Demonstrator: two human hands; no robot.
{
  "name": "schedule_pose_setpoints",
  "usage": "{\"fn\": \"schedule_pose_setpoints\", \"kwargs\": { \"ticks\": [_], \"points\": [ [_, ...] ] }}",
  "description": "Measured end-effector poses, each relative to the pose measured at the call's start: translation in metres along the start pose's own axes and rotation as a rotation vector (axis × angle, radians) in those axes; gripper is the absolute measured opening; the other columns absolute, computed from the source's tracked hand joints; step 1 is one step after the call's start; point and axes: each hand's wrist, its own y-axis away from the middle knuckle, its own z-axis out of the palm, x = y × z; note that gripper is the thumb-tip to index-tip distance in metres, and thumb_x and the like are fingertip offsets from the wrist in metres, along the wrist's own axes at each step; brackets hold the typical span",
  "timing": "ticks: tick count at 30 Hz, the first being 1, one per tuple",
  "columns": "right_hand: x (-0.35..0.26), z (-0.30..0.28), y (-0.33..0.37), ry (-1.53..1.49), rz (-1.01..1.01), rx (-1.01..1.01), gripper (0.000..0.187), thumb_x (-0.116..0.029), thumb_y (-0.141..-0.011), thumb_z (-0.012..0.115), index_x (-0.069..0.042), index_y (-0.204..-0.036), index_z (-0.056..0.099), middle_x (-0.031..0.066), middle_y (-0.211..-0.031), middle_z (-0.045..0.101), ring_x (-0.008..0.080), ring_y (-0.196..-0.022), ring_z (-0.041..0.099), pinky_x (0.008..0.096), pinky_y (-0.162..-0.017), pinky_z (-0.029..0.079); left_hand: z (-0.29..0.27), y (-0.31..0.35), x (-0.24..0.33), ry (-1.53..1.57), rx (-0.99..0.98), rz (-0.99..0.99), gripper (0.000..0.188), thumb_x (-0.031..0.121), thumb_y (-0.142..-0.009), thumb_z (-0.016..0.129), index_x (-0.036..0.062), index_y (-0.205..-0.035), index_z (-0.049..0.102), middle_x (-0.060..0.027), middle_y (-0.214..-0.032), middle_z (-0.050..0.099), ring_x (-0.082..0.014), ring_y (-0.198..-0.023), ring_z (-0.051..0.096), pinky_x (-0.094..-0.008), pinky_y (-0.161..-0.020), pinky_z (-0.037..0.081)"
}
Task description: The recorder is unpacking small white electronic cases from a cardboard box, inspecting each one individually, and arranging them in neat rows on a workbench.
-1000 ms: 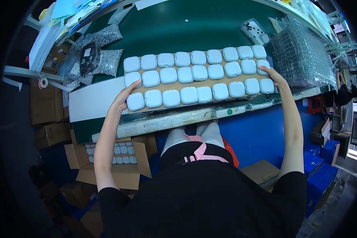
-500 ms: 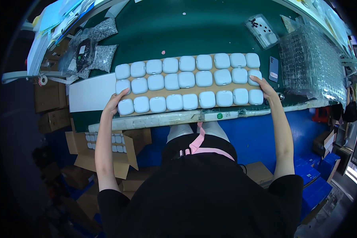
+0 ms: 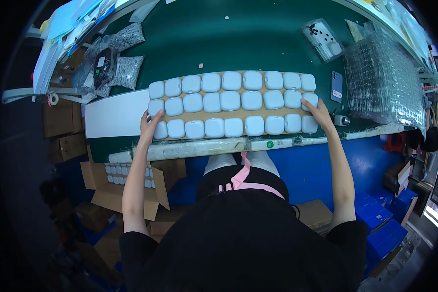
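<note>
A tan cardboard sheet point(image 3: 250, 113) bears three rows of white rounded-square cases point(image 3: 229, 100) in front of me, by the near edge of the green table. My left hand point(image 3: 151, 124) grips the sheet's left end, its thumb over the edge beside the outermost cases. At the opposite end my right hand point(image 3: 319, 116) has hold of the sheet, the thumb resting by the end case of the middle row. The fingers under both ends are mostly hidden. Whether the sheet touches the table all along its length, I cannot tell.
A white board point(image 3: 114, 114) lies left of the sheet, below several filled plastic bags point(image 3: 127, 70). On the right are a phone point(image 3: 337, 86), a clear tray point(image 3: 322, 40) and stacked bubble wrap point(image 3: 382, 78). An open carton point(image 3: 107, 194) with white cases stands on the floor at left.
Both hands have come slightly closer together. The sheet's left end has shifted right, and its right end has moved a little left and toward me. The outermost cases look narrower than before.
</note>
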Motion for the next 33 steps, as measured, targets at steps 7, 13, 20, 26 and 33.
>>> {"fn": "schedule_pose_setpoints", "kwargs": {
  "ticks": [7,13,20,26,33],
  "points": [
    [-0.003,-0.003,-0.001,0.178,0.05,-0.007,0.091,-0.061,-0.079,0.067,0.016,-0.123,0.049,0.0284,-0.114,0.06,0.0331,-0.101,0.064,0.0373,-0.083,0.056,0.0,0.016,-0.001,0.078,0.014,0.066,0.071,0.043,-0.088,0.067,-0.0041,-0.136,0.043,-0.0236,-0.128,0.053,-0.0288,-0.113,0.056,-0.0351,-0.098,0.046],
    [0.001,-0.002,0.011,0.067,0.086,-0.018,0.09,-0.063,-0.08,0.066,0.016,-0.12,0.051,0.026,-0.109,0.061,0.0302,-0.099,0.063,0.0339,-0.082,0.054,-0.011,0.073,-0.004,0.06,0.409,0.336,0.039,0.032,-0.097,0.053,-0.0008,-0.118,0.055,-0.0121,-0.111,0.061,-0.0208,-0.099,0.056,-0.0302,-0.09,0.044],
    [0.004,0.024,0.133,-0.215,-0.331,0.445,0.019,-0.02,-0.096,0.058,-0.002,-0.092,0.06,0.0037,-0.071,0.059,0.011,-0.062,0.052,0.0232,-0.057,0.044,0.041,0.198,-0.064,-0.1,-0.018,0.266,0.044,0.017,-0.096,0.052,-0.0001,-0.056,0.056,-0.0052,-0.052,0.051,-0.0158,-0.046,0.04,-0.0283,-0.049,0.034],
    [0.11,0.103,0.149,0.45,-0.504,-0.393,0.019,-0.017,-0.09,0.062,-0.001,-0.079,0.061,0.0077,-0.073,0.062,0.0227,-0.059,0.054,0.0305,-0.057,0.045,0.166,0.198,-0.17,-0.442,-0.5,0.07,0.034,0.034,-0.088,0.06,0.0049,-0.071,0.062,-0.0072,-0.063,0.061,-0.0269,-0.054,0.053,-0.0373,-0.055,0.043],
    [0.31,0.134,0.073,0.594,-0.258,-0.335,0.049,-0.039,-0.09,0.062,0.003,-0.115,0.053,0.0218,-0.117,0.056,0.0364,-0.101,0.056,0.0425,-0.085,0.046,0.351,0.182,-0.257,-0.374,-0.676,-0.034,0.029,0.035,-0.082,0.064,0.0071,-0.09,0.065,-0.0118,-0.086,0.067,-0.0305,-0.076,0.062,-0.0377,-0.07,0.048]
  ]
}}
